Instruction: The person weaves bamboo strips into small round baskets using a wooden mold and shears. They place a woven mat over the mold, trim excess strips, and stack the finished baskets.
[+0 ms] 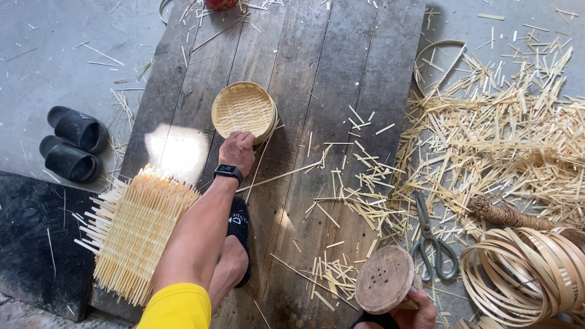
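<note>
Bamboo is the material throughout: a small round bamboo steamer tray, with a woven slat floor inside a bent hoop wall, is seen lying on the dark wooden plank board, towards its far middle. The left hand is laid against the near rim of the tray, fingers curled over the edge as if grasping it; a black watch is worn on that wrist. The right hand, at the near edge of the view, is closed around a round wooden block with small holes in its flat face.

Judged by its looks, the tray is well advanced: the floor appears fully woven and set into the hoop, with no slat ends seen sticking out. Whether the rim is fastened cannot be told. More work seems to remain: a square mat of woven slats, untrimmed, is lying near left, and a stack of bent bamboo hoops is waiting near right.

Scissors are lying just left of the hoops, amid scattered bamboo offcuts. Black sandals are set on the concrete at the left.
</note>
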